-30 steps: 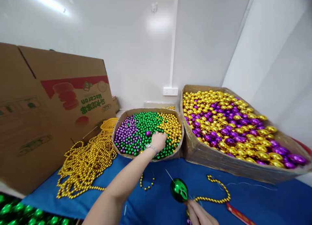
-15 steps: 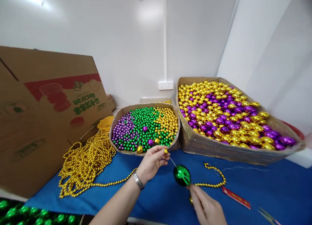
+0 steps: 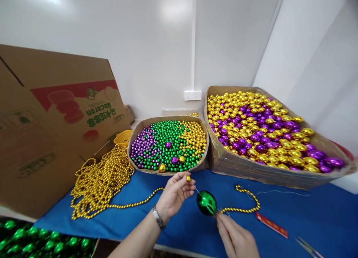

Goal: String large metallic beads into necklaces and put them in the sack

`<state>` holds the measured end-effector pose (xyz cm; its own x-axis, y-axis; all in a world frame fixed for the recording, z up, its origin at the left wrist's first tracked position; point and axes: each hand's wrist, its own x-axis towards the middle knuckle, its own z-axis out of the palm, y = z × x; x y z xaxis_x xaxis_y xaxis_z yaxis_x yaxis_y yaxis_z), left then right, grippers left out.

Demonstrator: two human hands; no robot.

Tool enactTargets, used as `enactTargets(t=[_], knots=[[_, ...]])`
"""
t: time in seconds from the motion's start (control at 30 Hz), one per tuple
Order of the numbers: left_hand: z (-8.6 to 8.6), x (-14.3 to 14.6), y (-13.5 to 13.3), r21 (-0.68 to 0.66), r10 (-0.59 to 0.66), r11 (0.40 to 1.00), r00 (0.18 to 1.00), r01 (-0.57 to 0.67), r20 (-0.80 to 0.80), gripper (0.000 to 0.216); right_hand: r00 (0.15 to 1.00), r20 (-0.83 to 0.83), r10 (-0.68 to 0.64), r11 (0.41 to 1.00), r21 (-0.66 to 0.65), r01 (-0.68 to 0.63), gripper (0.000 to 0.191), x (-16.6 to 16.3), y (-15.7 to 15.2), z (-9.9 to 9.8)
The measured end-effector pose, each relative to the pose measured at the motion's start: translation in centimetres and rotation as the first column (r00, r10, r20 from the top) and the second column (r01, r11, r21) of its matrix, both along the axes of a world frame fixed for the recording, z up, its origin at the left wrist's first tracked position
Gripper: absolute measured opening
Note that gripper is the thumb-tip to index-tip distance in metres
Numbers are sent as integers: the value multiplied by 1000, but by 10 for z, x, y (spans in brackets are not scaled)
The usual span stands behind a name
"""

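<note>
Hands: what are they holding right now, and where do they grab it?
The left hand pinches the small gold bead between its fingers. The right hand seems to pinch the bead strand just below the green ball.

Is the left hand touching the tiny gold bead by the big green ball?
Touching. The head view shows the left hand pinching the tiny gold bead in its fingertips.

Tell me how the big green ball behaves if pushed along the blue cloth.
Probably rolls: the green ball is round and glossy, and the blue cloth looks flat. Likely light and hollow, judging by its mirror-shell finish. The smooth skin may slip in a loose grip.
</note>
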<state>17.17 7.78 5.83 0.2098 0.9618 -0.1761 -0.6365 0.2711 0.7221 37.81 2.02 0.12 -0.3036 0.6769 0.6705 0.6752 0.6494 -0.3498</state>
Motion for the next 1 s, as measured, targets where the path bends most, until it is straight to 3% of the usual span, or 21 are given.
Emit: enactTargets(t=[0.37,0.53,0.73,0.93,1.0], knots=[[-9,-7,-2,104,-37,994,998,42,-51,23,999,33,-9,1000,18,8,28,2,-1,-2],[-10,-11,-4,148,-29,988,993,46,-116,24,992,120,-45,997,61,38,31,2,-2,-2],[-11,-11,-11,139,-35,988,976,66,-213,27,981,175,-83,992,111,64,33,-4,0,-14],[-35,-3,-14,218,82,975,844,42,-530,26,955,234,-182,981,-19,192,36,-11,4,-48],[-40,-3,-12,254,142,967,782,22,-607,26,947,268,-180,979,-48,200,36,-9,6,-51]])
